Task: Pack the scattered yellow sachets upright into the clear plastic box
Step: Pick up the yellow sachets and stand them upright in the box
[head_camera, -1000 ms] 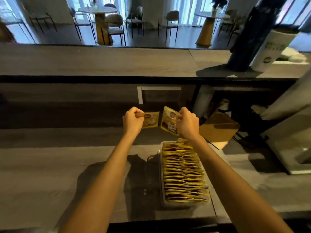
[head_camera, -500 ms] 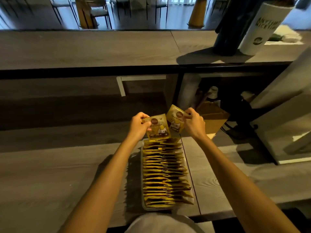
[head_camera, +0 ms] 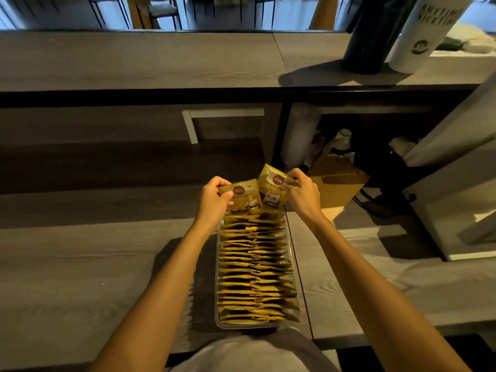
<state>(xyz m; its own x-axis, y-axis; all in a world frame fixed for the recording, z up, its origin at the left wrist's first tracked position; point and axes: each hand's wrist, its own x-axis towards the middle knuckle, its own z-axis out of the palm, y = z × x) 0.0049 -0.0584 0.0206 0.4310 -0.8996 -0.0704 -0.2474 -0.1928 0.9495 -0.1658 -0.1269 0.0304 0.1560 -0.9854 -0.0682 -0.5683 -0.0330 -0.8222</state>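
A clear plastic box [head_camera: 218,322] lies lengthwise on the wooden counter in front of me, filled with several yellow sachets [head_camera: 255,269] standing upright in a row. My left hand [head_camera: 214,201] pinches one yellow sachet [head_camera: 245,197] by its top left corner, its lower edge at the box's far end. My right hand [head_camera: 303,193] pinches a second yellow sachet [head_camera: 272,187] by its top right corner, tilted, just behind and to the right of the first. Both sachets show a cat picture.
A raised counter [head_camera: 161,60] runs across the back, carrying a dark bottle [head_camera: 370,36] and a white printed cylinder [head_camera: 421,36] at the right. A brown cardboard box [head_camera: 338,181] sits behind my right hand. A white panel [head_camera: 456,183] stands at the right.
Both hands have brought their sachets down and together, from held apart above the box to its far end. The view has tilted downward.
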